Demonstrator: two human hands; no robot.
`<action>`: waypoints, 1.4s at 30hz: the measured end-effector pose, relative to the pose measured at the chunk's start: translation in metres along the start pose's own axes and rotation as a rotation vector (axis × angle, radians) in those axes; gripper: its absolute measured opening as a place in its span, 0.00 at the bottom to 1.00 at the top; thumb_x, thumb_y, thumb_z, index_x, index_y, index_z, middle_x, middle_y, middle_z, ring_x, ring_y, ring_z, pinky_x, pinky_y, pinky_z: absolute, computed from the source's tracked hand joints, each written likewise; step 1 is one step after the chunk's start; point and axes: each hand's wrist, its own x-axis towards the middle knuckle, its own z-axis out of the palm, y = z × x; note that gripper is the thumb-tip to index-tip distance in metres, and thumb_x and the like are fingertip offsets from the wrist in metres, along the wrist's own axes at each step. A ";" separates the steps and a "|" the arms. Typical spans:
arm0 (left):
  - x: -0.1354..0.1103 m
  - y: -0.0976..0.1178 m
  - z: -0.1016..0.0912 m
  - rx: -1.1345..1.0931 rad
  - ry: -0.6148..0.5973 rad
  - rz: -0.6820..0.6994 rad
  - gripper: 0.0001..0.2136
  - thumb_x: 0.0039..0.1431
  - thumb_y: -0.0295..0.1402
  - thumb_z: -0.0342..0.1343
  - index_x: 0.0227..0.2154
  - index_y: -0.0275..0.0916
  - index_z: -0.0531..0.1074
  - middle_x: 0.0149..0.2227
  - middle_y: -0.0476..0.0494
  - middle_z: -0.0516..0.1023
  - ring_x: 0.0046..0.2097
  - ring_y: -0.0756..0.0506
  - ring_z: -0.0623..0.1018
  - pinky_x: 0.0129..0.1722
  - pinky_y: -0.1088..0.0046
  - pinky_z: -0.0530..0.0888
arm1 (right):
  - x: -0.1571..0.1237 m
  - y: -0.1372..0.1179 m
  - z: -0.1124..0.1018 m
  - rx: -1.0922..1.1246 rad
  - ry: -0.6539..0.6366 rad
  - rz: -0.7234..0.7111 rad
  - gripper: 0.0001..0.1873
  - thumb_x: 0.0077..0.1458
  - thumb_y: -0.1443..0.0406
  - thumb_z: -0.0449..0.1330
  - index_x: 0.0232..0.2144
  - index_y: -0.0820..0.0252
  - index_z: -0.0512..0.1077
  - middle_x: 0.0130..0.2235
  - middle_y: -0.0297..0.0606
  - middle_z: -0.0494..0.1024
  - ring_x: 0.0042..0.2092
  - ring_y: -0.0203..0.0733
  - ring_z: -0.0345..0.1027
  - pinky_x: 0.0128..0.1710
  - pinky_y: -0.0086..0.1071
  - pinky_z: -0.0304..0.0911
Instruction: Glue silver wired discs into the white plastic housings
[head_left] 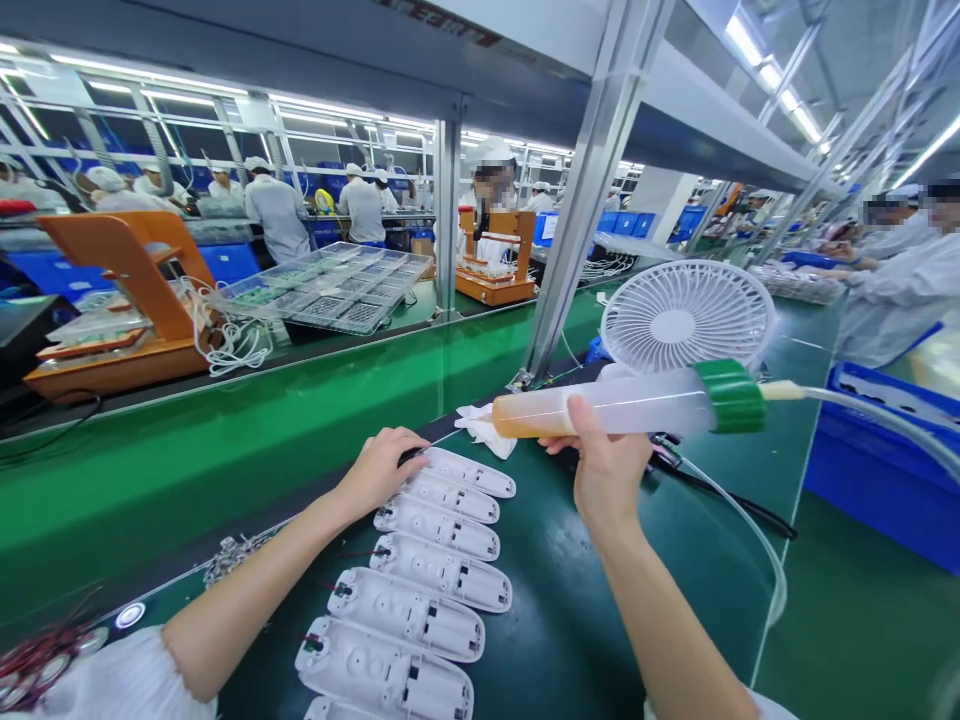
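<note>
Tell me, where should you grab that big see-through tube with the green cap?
Probably around the middle of the clear barrel, coming up from below, as the right hand does now. The tube lies sideways, and its round, even body lets the fingers wrap it. The green cap end has a hose coming out, and the other end, by the white cloth, holds orange stuff, so both are best left free.

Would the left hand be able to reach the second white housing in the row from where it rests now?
Probably yes: the left hand rests on the top housing, and the second housing lies right beside it, uncovered.
</note>
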 end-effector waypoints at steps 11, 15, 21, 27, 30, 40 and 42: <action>0.003 0.003 0.004 -0.113 -0.024 -0.033 0.12 0.56 0.34 0.54 0.44 0.47 0.72 0.45 0.47 0.73 0.48 0.42 0.70 0.50 0.61 0.63 | -0.029 0.025 0.017 -0.229 -0.091 -0.014 0.16 0.42 0.55 0.66 0.22 0.62 0.70 0.20 0.36 0.71 0.21 0.42 0.66 0.20 0.33 0.65; 0.003 0.005 0.003 -0.113 -0.036 -0.036 0.12 0.56 0.34 0.54 0.43 0.47 0.72 0.45 0.47 0.73 0.48 0.42 0.70 0.50 0.60 0.63 | -0.033 0.029 0.018 -0.274 -0.108 0.012 0.18 0.41 0.54 0.65 0.24 0.63 0.71 0.22 0.38 0.72 0.24 0.45 0.69 0.22 0.34 0.66; 0.003 0.006 0.002 -0.097 -0.043 -0.034 0.12 0.55 0.34 0.55 0.43 0.49 0.72 0.46 0.47 0.72 0.49 0.41 0.69 0.49 0.59 0.62 | -0.036 0.033 0.019 -0.337 -0.138 0.032 0.19 0.41 0.53 0.65 0.25 0.64 0.72 0.23 0.42 0.74 0.29 0.49 0.71 0.23 0.35 0.67; 0.003 0.006 0.003 -0.089 -0.043 -0.040 0.11 0.56 0.34 0.55 0.43 0.49 0.72 0.45 0.48 0.72 0.48 0.41 0.69 0.49 0.59 0.62 | -0.038 0.037 0.018 -0.371 -0.159 0.048 0.19 0.42 0.53 0.65 0.26 0.65 0.73 0.25 0.43 0.75 0.28 0.49 0.71 0.24 0.35 0.68; 0.003 0.006 0.003 -0.086 -0.041 -0.039 0.12 0.56 0.35 0.55 0.43 0.49 0.72 0.45 0.48 0.72 0.49 0.41 0.69 0.48 0.60 0.63 | -0.038 0.039 0.017 -0.381 -0.165 0.056 0.20 0.41 0.52 0.65 0.27 0.65 0.73 0.25 0.43 0.75 0.28 0.49 0.71 0.23 0.34 0.67; 0.003 0.006 0.004 -0.091 -0.038 -0.039 0.11 0.56 0.35 0.56 0.43 0.50 0.72 0.45 0.48 0.72 0.49 0.41 0.69 0.49 0.60 0.62 | -0.039 0.042 0.020 -0.419 -0.185 0.060 0.22 0.42 0.50 0.64 0.27 0.64 0.72 0.24 0.42 0.74 0.26 0.46 0.70 0.20 0.32 0.64; 0.003 0.006 0.004 -0.092 -0.039 -0.039 0.11 0.56 0.34 0.56 0.43 0.50 0.72 0.46 0.48 0.72 0.49 0.41 0.69 0.49 0.60 0.62 | -0.039 0.042 0.019 -0.423 -0.191 0.062 0.22 0.42 0.49 0.64 0.27 0.65 0.72 0.25 0.42 0.74 0.26 0.45 0.70 0.21 0.32 0.64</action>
